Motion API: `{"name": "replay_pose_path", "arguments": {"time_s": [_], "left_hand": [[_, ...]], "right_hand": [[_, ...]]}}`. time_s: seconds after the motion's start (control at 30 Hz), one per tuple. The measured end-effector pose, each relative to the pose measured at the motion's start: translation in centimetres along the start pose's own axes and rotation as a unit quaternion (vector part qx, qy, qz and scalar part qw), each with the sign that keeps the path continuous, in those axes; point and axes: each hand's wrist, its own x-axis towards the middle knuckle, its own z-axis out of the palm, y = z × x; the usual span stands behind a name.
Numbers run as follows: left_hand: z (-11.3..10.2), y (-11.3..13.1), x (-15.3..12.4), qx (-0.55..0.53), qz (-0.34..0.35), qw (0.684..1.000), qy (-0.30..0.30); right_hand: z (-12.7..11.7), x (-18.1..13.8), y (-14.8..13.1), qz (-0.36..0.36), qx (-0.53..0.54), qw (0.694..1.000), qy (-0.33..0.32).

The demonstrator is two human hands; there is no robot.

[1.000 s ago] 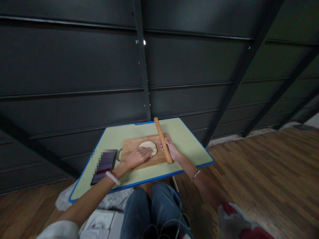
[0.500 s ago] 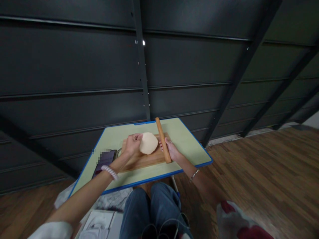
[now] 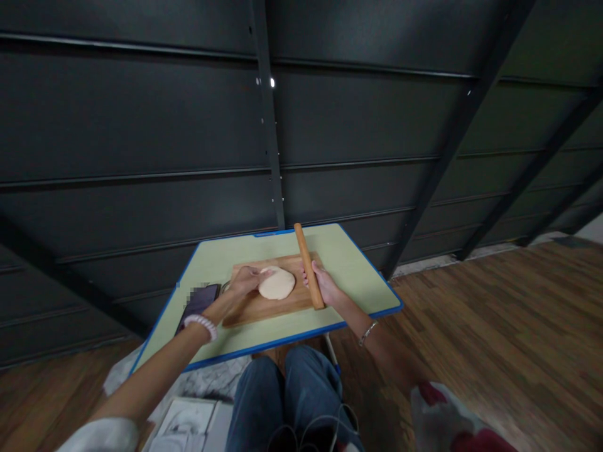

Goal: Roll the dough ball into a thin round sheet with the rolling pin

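We see the dough (image 3: 277, 285) lower than half a second ago: it now looks laid on the wooden board (image 3: 272, 307), so we judge it's back in working position. Our left hand (image 3: 245, 280) pinches its 10 o'clock edge, fingertips nearly together. Our right hand (image 3: 326, 285) wraps the rolling pin (image 3: 307, 267), unmoved at the dough's 3 o'clock. Dough: pale, soft-looking, roundish disc. Pin: smooth wooden cylinder, slanting 11-to-5. Board: flat, rectangular.

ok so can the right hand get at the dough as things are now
Probably not freely: the right hand is gripping the rolling pin, which sits between it and the dough. The dough looks close, so setting the rolling pin aside would likely clear the way.
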Motion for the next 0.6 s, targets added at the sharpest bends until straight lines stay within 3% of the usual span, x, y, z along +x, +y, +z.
{"name": "replay_pose_path", "arguments": {"time_s": [0.1, 0.23, 0.47, 0.6], "left_hand": [[0.2, 0.5, 0.1, 0.078, 0.052, 0.994, 0.049], [0.3, 1.6, -0.3, 0.188, 0.091, 0.977, 0.052], [0.7, 1.9, -1.4, 0.357, 0.095, 0.928, 0.052], [0.2, 1.3, -1.5, 0.477, 0.051, 0.877, 0.029]], "right_hand": [[-0.2, 0.2, 0.2, 0.002, 0.005, 1.000, -0.002], [-0.2, 0.2, 0.3, 0.000, 0.002, 1.000, -0.001], [0.0, 0.0, 0.2, -0.011, -0.011, 1.000, -0.002], [0.7, -0.5, -0.1, -0.032, -0.063, 0.997, 0.023]]}}
